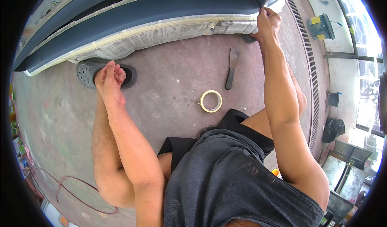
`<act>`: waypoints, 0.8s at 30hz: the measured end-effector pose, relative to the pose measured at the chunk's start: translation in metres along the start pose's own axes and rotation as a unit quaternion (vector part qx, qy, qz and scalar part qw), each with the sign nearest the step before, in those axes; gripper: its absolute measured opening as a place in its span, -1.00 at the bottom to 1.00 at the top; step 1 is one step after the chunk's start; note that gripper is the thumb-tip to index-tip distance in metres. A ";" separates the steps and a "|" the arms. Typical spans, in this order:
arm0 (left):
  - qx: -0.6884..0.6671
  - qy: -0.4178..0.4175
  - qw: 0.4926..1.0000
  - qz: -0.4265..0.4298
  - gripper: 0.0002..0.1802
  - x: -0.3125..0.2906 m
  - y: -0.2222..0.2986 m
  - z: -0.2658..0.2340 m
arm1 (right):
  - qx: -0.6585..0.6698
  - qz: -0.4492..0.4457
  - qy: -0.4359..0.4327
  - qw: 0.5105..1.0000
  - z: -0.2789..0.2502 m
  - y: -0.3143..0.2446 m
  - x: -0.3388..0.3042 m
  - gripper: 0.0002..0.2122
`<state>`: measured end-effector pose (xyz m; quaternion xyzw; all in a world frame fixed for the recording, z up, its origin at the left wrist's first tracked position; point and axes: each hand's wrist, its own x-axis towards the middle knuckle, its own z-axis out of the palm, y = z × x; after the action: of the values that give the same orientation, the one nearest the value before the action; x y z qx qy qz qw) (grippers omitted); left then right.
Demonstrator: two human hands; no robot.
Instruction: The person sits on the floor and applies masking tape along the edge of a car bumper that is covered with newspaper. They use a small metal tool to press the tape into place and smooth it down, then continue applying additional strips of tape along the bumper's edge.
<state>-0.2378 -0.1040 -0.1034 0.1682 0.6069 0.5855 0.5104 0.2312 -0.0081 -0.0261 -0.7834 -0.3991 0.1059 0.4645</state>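
Note:
A long blue-grey panel [161,7] runs across the top, bordered by cream masking tape [158,24] and newspaper sheets [155,35] below it. At its right end, my right hand [269,25] is raised with thumb and fingers pinched together at the panel's lower corner. What lies between those fingertips is too small to make out. My left hand [111,82] hangs above a grey clog [86,74] on my foot, its fingers curled in, and nothing shows in it. Between my legs, a roll of masking tape [211,101] and a dark-handled putty knife [231,69] lie on the floor.
A slotted floor drain [308,57] runs along the right. Past it are a teal bucket [321,27], a small grey container [334,99] and a black bag [333,130]. A red hose [60,182] curls at lower left, near assorted items by the left edge.

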 end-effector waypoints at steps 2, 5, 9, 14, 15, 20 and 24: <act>0.002 -0.008 1.000 0.004 -0.68 0.000 -0.001 -0.001 | 0.006 0.022 -0.002 1.000 0.000 -0.007 -0.007 -0.68; 0.011 -0.009 1.000 0.004 -0.67 -0.002 -0.001 0.001 | -0.001 0.030 -0.001 1.000 -0.001 -0.011 -0.012 -0.68; 0.019 -0.008 1.000 -0.003 -0.66 -0.001 -0.003 0.001 | -0.032 -0.002 0.006 0.999 0.001 -0.007 -0.010 -0.68; 0.023 -0.012 1.000 -0.004 -0.65 0.000 -0.004 -0.001 | -0.050 -0.005 0.005 0.999 0.005 -0.004 -0.007 -0.68; 0.025 -0.013 1.000 -0.004 -0.65 0.000 -0.004 -0.001 | -0.053 -0.021 0.011 0.998 0.006 -0.001 -0.006 -0.68; 0.030 -0.019 0.999 -0.004 -0.66 0.001 -0.005 -0.001 | -0.079 -0.078 0.031 0.993 0.009 0.014 0.003 -0.67; 0.031 -0.018 0.999 -0.006 -0.67 0.001 -0.006 -0.002 | -0.089 -0.056 0.018 0.994 0.008 0.003 -0.002 -0.67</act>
<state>-0.2375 -0.1061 -0.1093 0.1907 0.6167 0.5602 0.5192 0.2272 -0.0053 -0.0337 -0.8000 -0.4414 0.0299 0.4054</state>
